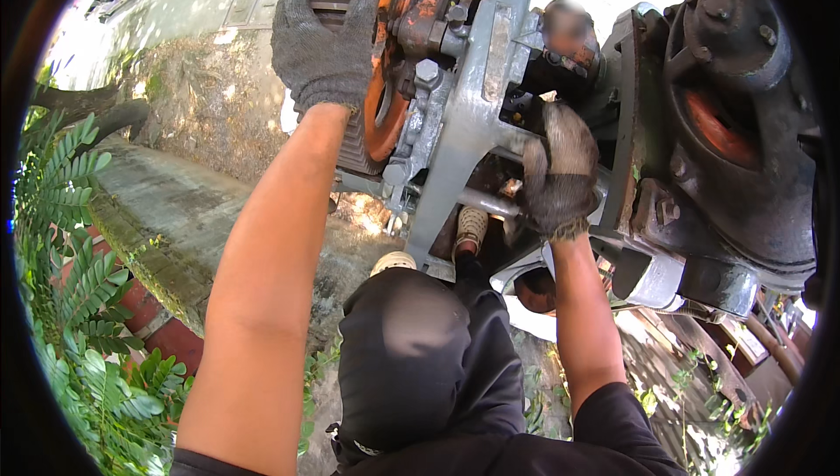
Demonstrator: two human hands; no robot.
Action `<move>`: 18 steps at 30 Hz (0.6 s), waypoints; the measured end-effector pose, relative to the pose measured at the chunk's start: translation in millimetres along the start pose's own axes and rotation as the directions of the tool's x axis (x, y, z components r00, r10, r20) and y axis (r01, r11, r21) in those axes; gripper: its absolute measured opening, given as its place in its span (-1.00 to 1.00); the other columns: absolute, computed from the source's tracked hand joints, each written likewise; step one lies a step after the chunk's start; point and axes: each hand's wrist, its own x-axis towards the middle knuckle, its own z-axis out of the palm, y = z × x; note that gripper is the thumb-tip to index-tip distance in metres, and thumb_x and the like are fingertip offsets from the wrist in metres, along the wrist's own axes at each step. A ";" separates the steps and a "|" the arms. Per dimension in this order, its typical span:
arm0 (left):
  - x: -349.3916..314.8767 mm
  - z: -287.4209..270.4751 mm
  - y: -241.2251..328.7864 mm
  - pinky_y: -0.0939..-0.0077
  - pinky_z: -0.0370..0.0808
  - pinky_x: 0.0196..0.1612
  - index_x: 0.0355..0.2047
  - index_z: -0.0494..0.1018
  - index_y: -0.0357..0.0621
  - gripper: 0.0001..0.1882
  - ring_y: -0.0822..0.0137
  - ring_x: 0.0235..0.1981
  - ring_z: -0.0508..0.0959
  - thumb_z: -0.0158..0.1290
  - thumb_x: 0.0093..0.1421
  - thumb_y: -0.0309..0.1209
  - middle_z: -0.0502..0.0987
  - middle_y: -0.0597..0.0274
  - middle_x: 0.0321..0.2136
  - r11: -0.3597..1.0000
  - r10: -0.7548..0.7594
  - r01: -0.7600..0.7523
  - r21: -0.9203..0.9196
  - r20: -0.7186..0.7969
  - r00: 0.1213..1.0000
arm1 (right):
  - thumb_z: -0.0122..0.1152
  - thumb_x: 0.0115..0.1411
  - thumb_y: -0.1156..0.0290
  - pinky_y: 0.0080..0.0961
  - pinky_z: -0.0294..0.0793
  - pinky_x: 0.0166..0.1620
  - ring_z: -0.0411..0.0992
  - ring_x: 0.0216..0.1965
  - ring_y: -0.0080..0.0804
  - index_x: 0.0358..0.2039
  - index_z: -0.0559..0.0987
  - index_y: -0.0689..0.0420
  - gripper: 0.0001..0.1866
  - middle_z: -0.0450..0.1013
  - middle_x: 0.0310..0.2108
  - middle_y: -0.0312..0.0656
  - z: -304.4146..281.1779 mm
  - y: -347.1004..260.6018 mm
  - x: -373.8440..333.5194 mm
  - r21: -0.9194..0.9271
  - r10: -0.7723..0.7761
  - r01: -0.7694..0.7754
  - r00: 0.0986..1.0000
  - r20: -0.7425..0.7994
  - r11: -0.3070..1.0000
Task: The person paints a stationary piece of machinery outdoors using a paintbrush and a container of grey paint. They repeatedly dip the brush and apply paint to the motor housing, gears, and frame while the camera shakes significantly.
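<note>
My left hand (322,52), in a grey knit glove, lies over a dark ribbed wheel (357,148) with an orange rim. Its thumb stands apart along the rim, and the other fingers bend over the ribs. My right hand (562,174), gloved in darker, stained grey, reaches into an opening of the grey metal frame (455,143). Its fingers curl together there, and what they grip is hidden. A grey rod (490,203) runs close to its thumb. Large bolts (427,72) sit along the frame beside the wheel.
A big dark round housing (735,65) with bolts and an orange inner part stands at right. Leafy plants (79,301) and a mossy low ledge (166,222) lie at left. My shoe (471,227) is under the machine. Timber (709,362) lies at lower right.
</note>
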 end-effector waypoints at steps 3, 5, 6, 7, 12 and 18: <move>0.5 1.2 -4.3 -0.02 0.51 0.22 0.32 0.38 -0.31 -0.03 -0.21 0.15 0.58 0.38 0.11 0.15 0.56 -0.22 0.14 1.000 -0.005 0.006 -0.014 0.050 0.999 | 0.35 0.27 0.36 0.02 0.42 0.30 0.48 0.20 0.19 0.19 0.59 0.24 -0.51 0.55 0.12 0.16 9.3 5.7 17.8 -0.067 0.141 -0.137 0.989 0.043 0.988; -0.2 1.5 -5.2 -0.03 0.52 0.21 0.29 0.39 -0.30 -0.05 -0.20 0.13 0.59 0.39 0.11 0.15 0.57 -0.20 0.12 1.000 0.022 -0.021 -0.013 0.046 0.999 | 0.39 0.22 0.35 0.05 0.45 0.24 0.49 0.14 0.20 0.14 0.58 0.27 -0.50 0.55 0.06 0.14 15.4 9.2 25.6 -0.089 0.214 -0.211 0.977 0.019 0.973; -0.6 0.7 -4.8 -0.03 0.52 0.21 0.28 0.40 -0.29 -0.06 -0.20 0.12 0.59 0.39 0.10 0.15 0.57 -0.19 0.10 0.998 0.055 -0.055 0.003 0.016 0.998 | 0.37 0.23 0.34 0.04 0.49 0.15 0.52 0.06 0.19 0.10 0.60 0.27 -0.54 0.56 -0.01 0.13 18.5 10.5 27.9 -0.109 0.181 -0.187 0.982 -0.061 0.976; -1.3 -0.5 -3.4 -0.03 0.52 0.20 0.26 0.41 -0.28 -0.07 -0.20 0.11 0.59 0.39 0.10 0.15 0.58 -0.18 0.09 0.998 0.057 -0.057 0.022 0.014 0.998 | 0.36 0.24 0.33 0.03 0.51 0.13 0.53 0.03 0.19 0.07 0.60 0.27 -0.57 0.57 -0.03 0.12 20.3 12.1 29.1 -0.121 0.141 -0.147 0.988 -0.057 0.982; -3.6 -15.7 16.4 0.08 0.51 0.13 0.12 0.44 -0.29 -0.28 -0.17 0.05 0.61 0.34 0.16 0.00 0.62 -0.21 0.00 0.991 0.128 -0.127 -0.035 0.036 0.991 | 0.30 0.29 0.28 -0.03 0.59 0.06 0.57 -0.11 0.17 -0.07 0.65 0.28 -0.66 0.60 -0.17 0.12 28.0 18.6 27.4 -0.085 0.194 -0.195 0.981 -0.012 0.977; -2.5 -26.2 40.2 0.21 0.54 0.00 -0.01 0.48 -0.29 -0.44 0.05 -0.17 0.67 0.30 0.22 -0.07 0.69 -0.06 -0.18 0.933 -0.076 0.135 -0.335 0.183 0.980 | 0.29 0.29 0.24 -0.02 0.62 0.04 0.62 -0.14 0.15 -0.10 0.71 0.31 -0.63 0.65 -0.19 0.15 33.9 24.3 22.6 -0.078 0.155 -0.159 0.986 -0.055 0.984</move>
